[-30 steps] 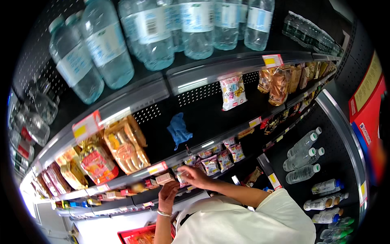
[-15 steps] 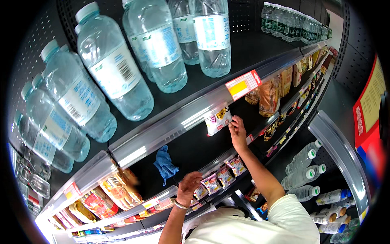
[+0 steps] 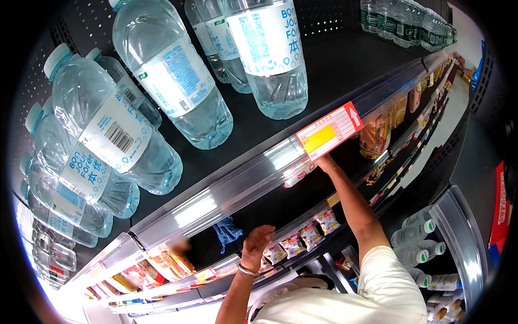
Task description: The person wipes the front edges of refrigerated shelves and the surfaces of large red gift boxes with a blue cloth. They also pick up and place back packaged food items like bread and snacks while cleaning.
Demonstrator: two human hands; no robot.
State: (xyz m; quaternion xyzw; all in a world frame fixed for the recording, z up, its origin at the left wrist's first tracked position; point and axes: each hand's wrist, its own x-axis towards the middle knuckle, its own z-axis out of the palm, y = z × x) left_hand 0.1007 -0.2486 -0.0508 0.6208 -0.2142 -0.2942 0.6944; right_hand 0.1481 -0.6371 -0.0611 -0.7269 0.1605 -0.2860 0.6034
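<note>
My right hand [image 3: 324, 162] reaches under the front edge of the upper shelf, its fingers mostly covered by a red and yellow price label [image 3: 330, 132]. It grips a white snack packet [image 3: 298, 176], of which only the lower part shows below the shelf edge. Lower down, my left hand [image 3: 257, 247] is raised in front of the middle shelf, holding nothing, with its fingers loosely bent and apart. A light bracelet circles its wrist. On that shelf, to the left of this hand, lies a crumpled blue cloth [image 3: 227, 232].
Large clear water bottles [image 3: 270, 59] fill the upper shelf's left part; smaller green-labelled bottles [image 3: 402, 22] stand far right. Small snack packets [image 3: 310, 236] line a lower shelf. Bread packs [image 3: 375, 135] sit beyond my right hand. More bottles [image 3: 413, 235] stand at lower right.
My right hand has moved the snack packet deeper under the upper shelf, so the price label now covers its fingers. The view has shifted closer to the bottles. My left hand stays raised.
</note>
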